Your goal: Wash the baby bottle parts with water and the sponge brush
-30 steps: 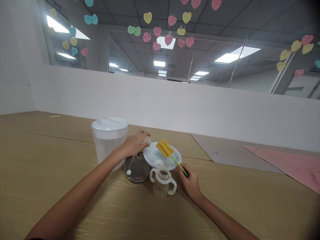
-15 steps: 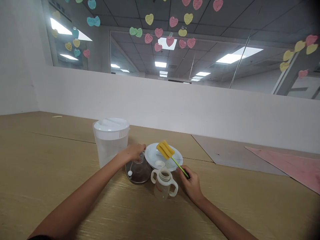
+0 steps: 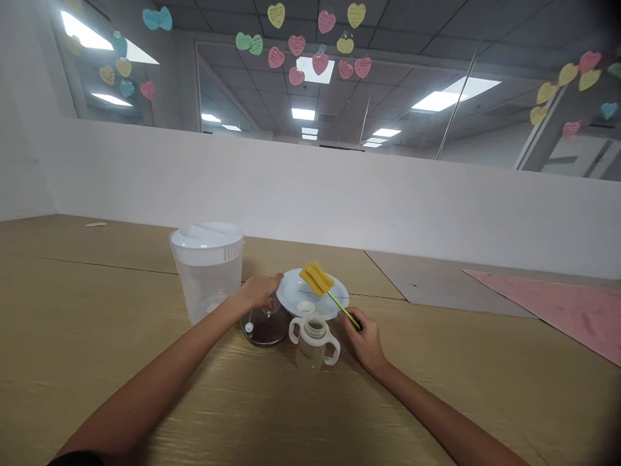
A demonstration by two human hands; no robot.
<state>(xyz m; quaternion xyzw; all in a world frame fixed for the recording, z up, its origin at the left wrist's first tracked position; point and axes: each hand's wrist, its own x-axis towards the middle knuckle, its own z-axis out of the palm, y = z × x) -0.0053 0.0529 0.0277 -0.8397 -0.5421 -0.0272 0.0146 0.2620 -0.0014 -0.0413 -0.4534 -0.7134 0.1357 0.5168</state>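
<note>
Sponge bottle brush (image 3: 316, 279) is clenched in the right grip (image 3: 365, 338); the left grip (image 3: 261, 292) is cupped over a glass lid (image 3: 262, 330), which could slide if pressed unevenly.

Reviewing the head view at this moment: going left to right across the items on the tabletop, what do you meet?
Plastic pitcher with white lid → clear domed lid → two-handled baby bottle → right hand

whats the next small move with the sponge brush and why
Probably lower the yellow sponge brush into the open neck of the translucent two-handled baby bottle: the right hand grips its green handle, and the bottle stands uncapped beside it.
</note>
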